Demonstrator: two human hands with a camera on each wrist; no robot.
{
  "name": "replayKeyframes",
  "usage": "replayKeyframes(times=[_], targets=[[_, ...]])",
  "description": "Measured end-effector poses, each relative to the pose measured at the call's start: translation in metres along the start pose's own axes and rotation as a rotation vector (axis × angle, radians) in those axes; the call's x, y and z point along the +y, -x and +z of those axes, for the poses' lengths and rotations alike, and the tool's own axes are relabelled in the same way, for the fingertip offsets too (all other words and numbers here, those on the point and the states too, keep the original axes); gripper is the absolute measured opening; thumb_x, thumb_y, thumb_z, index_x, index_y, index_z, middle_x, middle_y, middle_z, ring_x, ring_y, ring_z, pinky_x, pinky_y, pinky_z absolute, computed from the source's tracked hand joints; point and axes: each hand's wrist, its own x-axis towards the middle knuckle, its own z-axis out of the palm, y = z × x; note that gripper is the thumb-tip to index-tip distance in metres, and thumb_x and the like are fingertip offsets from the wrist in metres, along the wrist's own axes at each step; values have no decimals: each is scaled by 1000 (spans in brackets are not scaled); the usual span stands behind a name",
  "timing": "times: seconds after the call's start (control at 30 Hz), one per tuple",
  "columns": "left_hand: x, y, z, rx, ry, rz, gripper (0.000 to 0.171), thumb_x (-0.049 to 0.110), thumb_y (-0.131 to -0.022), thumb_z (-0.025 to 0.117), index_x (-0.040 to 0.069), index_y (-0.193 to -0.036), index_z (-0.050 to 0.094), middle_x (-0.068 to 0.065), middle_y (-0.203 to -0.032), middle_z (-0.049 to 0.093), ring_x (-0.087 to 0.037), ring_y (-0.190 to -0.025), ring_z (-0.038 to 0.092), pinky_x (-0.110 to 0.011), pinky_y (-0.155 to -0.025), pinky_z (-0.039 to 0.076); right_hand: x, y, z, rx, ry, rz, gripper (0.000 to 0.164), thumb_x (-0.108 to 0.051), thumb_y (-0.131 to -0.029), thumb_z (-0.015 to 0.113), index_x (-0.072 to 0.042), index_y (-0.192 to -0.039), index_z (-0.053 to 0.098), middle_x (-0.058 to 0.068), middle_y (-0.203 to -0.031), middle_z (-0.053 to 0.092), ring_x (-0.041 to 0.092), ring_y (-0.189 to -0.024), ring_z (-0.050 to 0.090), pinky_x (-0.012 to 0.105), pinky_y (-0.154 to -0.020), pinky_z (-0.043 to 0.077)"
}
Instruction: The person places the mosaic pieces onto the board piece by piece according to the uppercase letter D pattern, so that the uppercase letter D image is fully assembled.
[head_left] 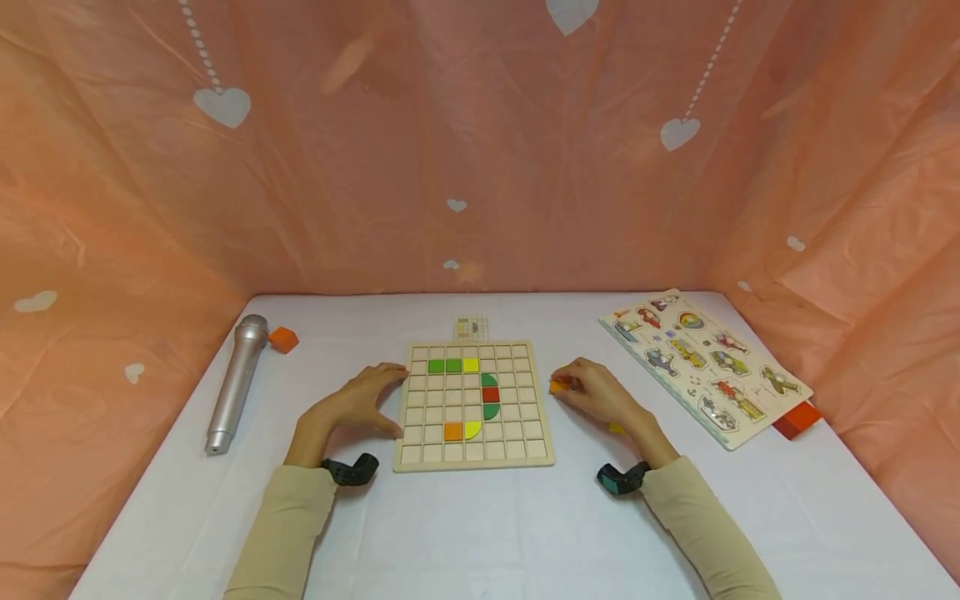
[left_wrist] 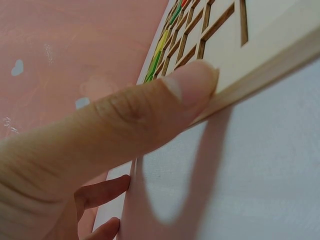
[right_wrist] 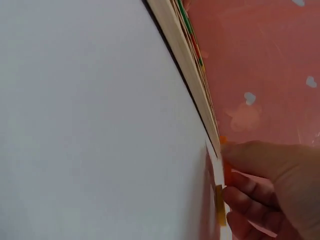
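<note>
A wooden grid board (head_left: 475,467) lies on the table with green, yellow, red and orange pieces in some of its squares. Along the board's left edge rests my left hand (head_left: 358,406), thumb and fingers spread apart. Its thumb (left_wrist: 165,100) touches the rim in the left wrist view. Just right of the board, my right hand (head_left: 597,392) pinches a small orange piece (head_left: 558,387) between thumb and fingers. Below that hand, a yellow piece (right_wrist: 220,206) shows in the right wrist view. A small card with a grid pattern (head_left: 471,327) lies behind the board.
At the left lies a silver microphone (head_left: 238,379), beside an orange block (head_left: 283,340). A picture puzzle board (head_left: 701,367) with vehicles lies at the right, partly over a red-orange block (head_left: 797,420). Pink cloth (head_left: 480,167) hangs around the table's back and sides.
</note>
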Motion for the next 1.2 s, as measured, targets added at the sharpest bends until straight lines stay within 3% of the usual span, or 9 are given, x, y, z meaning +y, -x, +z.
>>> replayKeyframes(times=[0.27, 0.5, 0.7, 1.0, 1.2], targets=[[0, 1, 1, -7, 3, -20, 96, 33, -61, 86, -1, -138, 40, -19, -144, 36, -40, -133, 28, -55, -108, 25, -38, -18, 8, 69, -92, -13, 25, -11, -81, 72, -1, -104, 68, 6, -89, 62, 17, -82, 57, 30, -71, 52], [1, 0, -1, -7, -2, -5, 96, 33, -61, 86, -2, -138, 39, -21, -143, 35, -40, -132, 30, -54, -107, 28, -82, -32, 32, 36, -173, -114, 25, -12, -84, 68, -3, -107, 65, 6, -95, 61, 17, -84, 58, 27, -69, 54], [2, 0, -1, -7, 4, 9, 95, 34, -62, 85, -2, -137, 40, -21, -143, 36, -40, -131, 31, -54, -107, 28, -110, -40, 54, -16, -152, -195, 24, -16, -83, 70, -7, -104, 64, 2, -97, 61, 14, -83, 56, 25, -70, 51], [0, 1, -1, -7, 19, 5, 95, 35, -63, 85, -1, -138, 40, -20, -143, 35, -41, -131, 30, -56, -106, 28, -130, -47, 80, -144, -98, -230, 17, -25, -85, 68, -14, -98, 65, -6, -92, 58, 5, -75, 52, 11, -63, 44], [-2, 1, -1, -6, 18, 12, 95, 34, -62, 85, -1, -138, 40, -20, -143, 36, -40, -131, 31, -55, -106, 29, -132, -50, 89, -154, -86, -261, 16, -23, -82, 72, -14, -94, 68, -7, -87, 60, 3, -73, 50, 10, -61, 41]])
